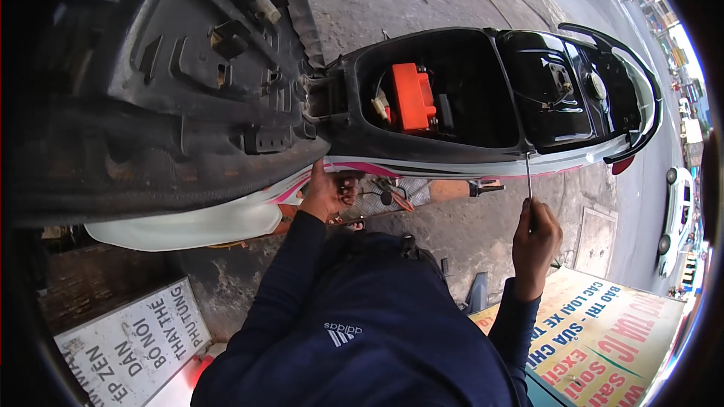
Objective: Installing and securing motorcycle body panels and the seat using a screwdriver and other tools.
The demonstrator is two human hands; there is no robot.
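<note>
The motorbike (422,152) lies across the view with its black seat (226,53) tipped up at the left. In its open black storage box (483,98) sits an orange-red battery (412,98), with a pale connector (380,108) beside it. My right hand (537,235) is closed round a screwdriver (529,177); the thin metal shaft reaches the body's edge behind the box, and my fist hides the handle. At the white and pink side panel (362,168), my left hand (326,192) presses its thumb up while the fingers curl in below the panel's edge.
Behind the box lies the black tank cover (550,83) with a round cap (596,84), then the rear grab rail (654,90). Printed signs stand at the lower left (139,343) and lower right (588,339). A white car (676,218) is on the road.
</note>
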